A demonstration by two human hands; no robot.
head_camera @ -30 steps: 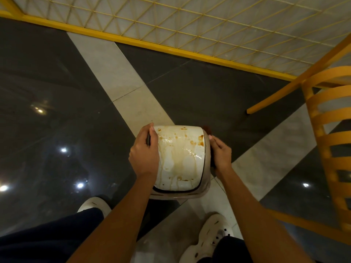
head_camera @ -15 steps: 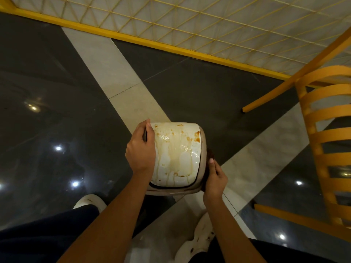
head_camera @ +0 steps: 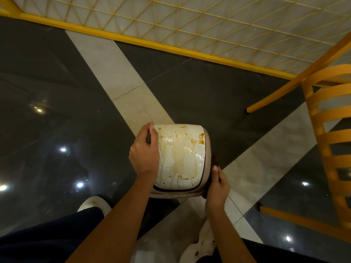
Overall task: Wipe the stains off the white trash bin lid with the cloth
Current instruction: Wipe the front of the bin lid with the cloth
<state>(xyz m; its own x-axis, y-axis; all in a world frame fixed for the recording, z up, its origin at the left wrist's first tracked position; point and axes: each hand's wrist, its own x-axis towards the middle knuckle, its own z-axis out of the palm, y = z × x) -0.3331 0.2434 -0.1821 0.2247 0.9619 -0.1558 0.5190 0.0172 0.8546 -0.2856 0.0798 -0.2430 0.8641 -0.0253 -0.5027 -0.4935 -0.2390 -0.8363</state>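
The white trash bin lid (head_camera: 182, 158) faces up in the middle of the view, streaked with brown and yellowish stains and drips. My left hand (head_camera: 145, 152) grips its left edge, fingers curled over the rim. My right hand (head_camera: 218, 186) is at the bin's right side near the front corner. It holds a dark brown cloth (head_camera: 215, 160) against the side of the bin. Only a small part of the cloth shows past my fingers, below the level of the lid top.
The bin stands on a glossy dark floor with pale diagonal tile strips. A yellow slatted chair (head_camera: 330, 141) is close on the right. A yellow rail with a wire grid (head_camera: 152, 44) runs across the back. My white shoes (head_camera: 93, 205) flank the bin.
My right hand has slid along the bin's right side from the far corner toward the near corner. My left hand has kept its grip on the left edge.
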